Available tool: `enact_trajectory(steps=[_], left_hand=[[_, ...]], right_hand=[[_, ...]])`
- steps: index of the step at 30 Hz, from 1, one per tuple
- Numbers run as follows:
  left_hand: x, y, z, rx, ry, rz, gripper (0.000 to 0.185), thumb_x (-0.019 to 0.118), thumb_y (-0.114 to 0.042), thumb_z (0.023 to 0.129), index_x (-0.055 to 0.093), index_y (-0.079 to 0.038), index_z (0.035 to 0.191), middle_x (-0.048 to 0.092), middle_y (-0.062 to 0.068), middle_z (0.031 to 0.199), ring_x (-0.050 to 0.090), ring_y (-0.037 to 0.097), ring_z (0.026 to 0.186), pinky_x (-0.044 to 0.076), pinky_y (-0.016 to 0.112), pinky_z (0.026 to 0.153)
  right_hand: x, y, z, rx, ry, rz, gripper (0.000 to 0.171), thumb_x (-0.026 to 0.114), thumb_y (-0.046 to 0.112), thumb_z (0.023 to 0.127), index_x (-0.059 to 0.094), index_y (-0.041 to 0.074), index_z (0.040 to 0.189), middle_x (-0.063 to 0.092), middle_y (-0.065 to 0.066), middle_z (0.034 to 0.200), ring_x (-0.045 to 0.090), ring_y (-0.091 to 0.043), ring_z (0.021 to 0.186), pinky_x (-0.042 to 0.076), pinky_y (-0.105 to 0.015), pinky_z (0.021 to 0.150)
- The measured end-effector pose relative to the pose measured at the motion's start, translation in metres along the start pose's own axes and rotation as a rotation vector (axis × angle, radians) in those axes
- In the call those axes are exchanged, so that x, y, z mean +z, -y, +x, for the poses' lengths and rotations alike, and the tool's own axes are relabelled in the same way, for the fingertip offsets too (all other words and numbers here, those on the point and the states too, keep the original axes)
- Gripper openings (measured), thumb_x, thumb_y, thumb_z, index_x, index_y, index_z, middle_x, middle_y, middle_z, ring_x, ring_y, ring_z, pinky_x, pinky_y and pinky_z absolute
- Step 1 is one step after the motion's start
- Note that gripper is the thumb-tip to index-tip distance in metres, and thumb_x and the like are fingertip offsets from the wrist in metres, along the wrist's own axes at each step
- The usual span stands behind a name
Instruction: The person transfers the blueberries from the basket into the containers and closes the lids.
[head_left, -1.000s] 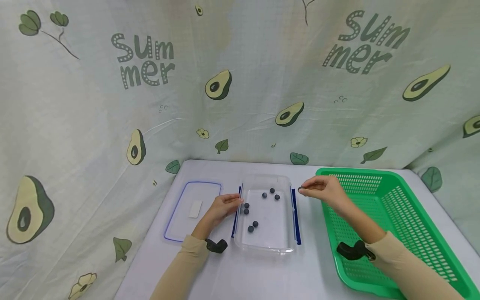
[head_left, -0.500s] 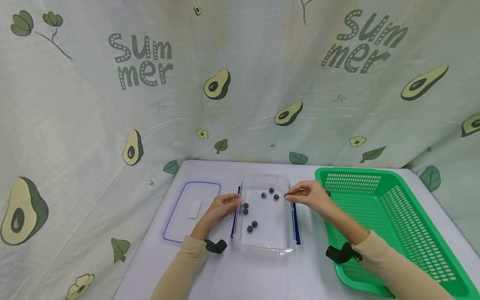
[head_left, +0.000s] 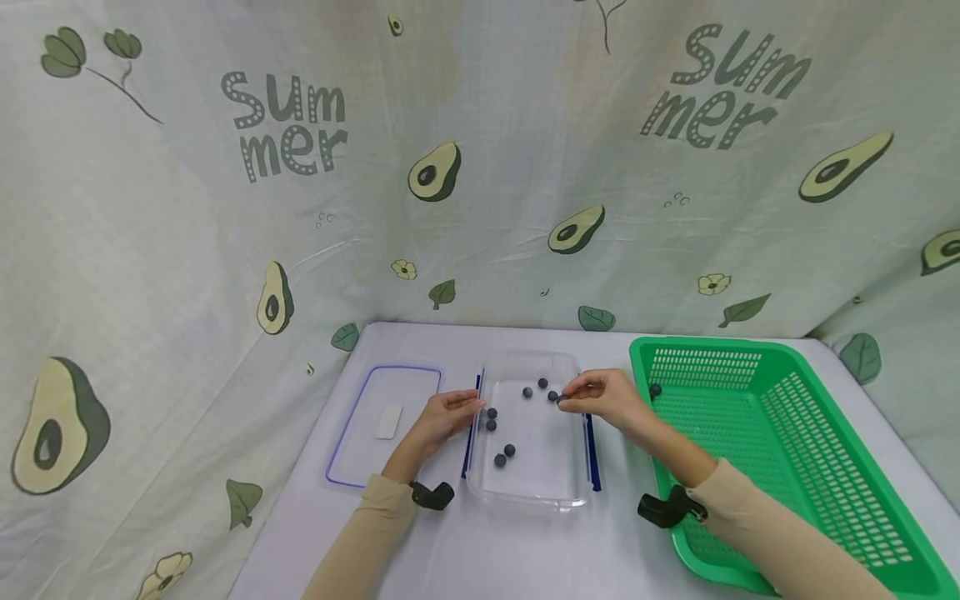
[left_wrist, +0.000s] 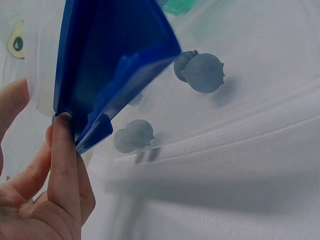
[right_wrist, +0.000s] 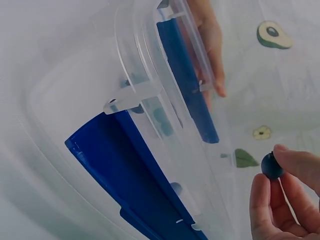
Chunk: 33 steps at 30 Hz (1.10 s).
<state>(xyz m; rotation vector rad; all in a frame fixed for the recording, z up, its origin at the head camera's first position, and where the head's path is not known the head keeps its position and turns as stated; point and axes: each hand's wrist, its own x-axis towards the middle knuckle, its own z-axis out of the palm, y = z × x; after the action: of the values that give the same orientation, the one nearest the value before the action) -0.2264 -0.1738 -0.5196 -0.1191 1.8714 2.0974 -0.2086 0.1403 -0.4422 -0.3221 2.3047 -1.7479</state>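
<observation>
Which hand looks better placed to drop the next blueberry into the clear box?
Probably the right hand: it pinches a blueberry above the clear box. The left hand only rests against the box's blue clip.

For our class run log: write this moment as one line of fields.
right hand: pinches small dark blue berry over clear plastic container | left hand: touches container's blue side clasp | green plastic basket: one berry inside

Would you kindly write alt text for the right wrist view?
The right hand pinches a small dark blueberry beside a clear plastic container with blue side clips. The left hand rests at the container's far side.
</observation>
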Motion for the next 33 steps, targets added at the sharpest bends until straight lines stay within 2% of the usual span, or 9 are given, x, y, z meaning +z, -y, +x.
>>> enact_trajectory(steps=[4, 11, 16, 26, 33], left_hand=[[-0.001, 0.001, 0.001, 0.003, 0.008, 0.009, 0.052, 0.073, -0.010, 0.092, 0.053, 0.010, 0.136, 0.070, 0.003, 0.103, 0.068, 0.012, 0.096, 0.057, 0.025, 0.088], [0.001, 0.000, 0.001, 0.014, -0.006, 0.020, 0.049, 0.073, -0.009, 0.092, 0.055, 0.009, 0.134, 0.070, 0.004, 0.105, 0.068, 0.014, 0.098, 0.057, 0.027, 0.089], [0.001, 0.000, 0.001, 0.017, -0.010, 0.028, 0.049, 0.073, -0.009, 0.092, 0.056, 0.009, 0.134, 0.070, 0.004, 0.105, 0.068, 0.012, 0.096, 0.057, 0.027, 0.089], [0.003, -0.003, 0.004, 0.007, -0.019, 0.033, 0.048, 0.075, -0.011, 0.091, 0.058, 0.007, 0.132, 0.070, 0.006, 0.107, 0.068, 0.015, 0.098, 0.057, 0.027, 0.088], [0.001, -0.001, 0.003, 0.000, -0.015, 0.018, 0.050, 0.074, -0.009, 0.091, 0.056, 0.009, 0.133, 0.070, 0.008, 0.109, 0.068, 0.015, 0.098, 0.057, 0.027, 0.088]], right_hand=[[0.003, -0.004, 0.003, 0.009, -0.007, 0.011, 0.029, 0.083, 0.006, 0.081, 0.070, -0.010, 0.101, 0.073, -0.012, 0.090, 0.070, -0.018, 0.082, 0.059, -0.025, 0.075], [0.007, -0.008, 0.008, 0.042, -0.042, -0.034, 0.023, 0.085, 0.009, 0.079, 0.073, -0.003, 0.095, 0.072, -0.008, 0.089, 0.069, -0.019, 0.081, 0.058, -0.026, 0.074], [0.008, -0.009, 0.009, 0.046, -0.049, -0.057, 0.023, 0.085, 0.011, 0.080, 0.073, -0.002, 0.095, 0.073, -0.007, 0.089, 0.069, -0.020, 0.081, 0.058, -0.027, 0.074], [0.006, -0.011, 0.010, 0.047, -0.048, -0.028, 0.032, 0.084, 0.010, 0.081, 0.070, -0.009, 0.102, 0.073, -0.010, 0.089, 0.070, -0.017, 0.080, 0.057, -0.025, 0.073], [0.005, -0.010, 0.011, 0.038, -0.044, 0.013, 0.030, 0.082, 0.010, 0.084, 0.070, -0.009, 0.103, 0.074, -0.011, 0.089, 0.070, -0.018, 0.081, 0.058, -0.044, 0.084]])
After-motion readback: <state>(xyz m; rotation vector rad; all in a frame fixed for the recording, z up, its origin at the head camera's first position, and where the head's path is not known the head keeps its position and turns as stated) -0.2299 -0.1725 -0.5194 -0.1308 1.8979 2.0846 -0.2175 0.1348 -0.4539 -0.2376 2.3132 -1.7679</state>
